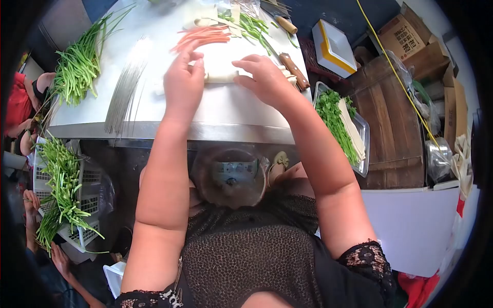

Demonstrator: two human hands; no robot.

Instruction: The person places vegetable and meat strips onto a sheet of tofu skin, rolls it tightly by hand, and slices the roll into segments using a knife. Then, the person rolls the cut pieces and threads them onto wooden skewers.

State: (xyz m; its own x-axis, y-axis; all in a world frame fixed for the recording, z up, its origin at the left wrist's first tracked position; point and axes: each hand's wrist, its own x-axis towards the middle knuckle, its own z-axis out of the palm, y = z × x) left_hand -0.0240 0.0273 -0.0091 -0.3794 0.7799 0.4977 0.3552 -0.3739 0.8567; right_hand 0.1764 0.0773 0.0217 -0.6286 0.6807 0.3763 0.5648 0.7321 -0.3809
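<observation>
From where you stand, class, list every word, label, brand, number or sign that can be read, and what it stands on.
Cardboard box, upper right: large dark Chinese characters with smaller print, too blurred to quote with certainty.
Cardboard flap, right side: faint small marks, too small to read.
I can make out no other lettering.

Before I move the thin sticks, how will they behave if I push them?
The thin sticks look straight and slender, so each is probably stiff and light. No band shows around them, so a push may spread or roll them on the table.
</observation>
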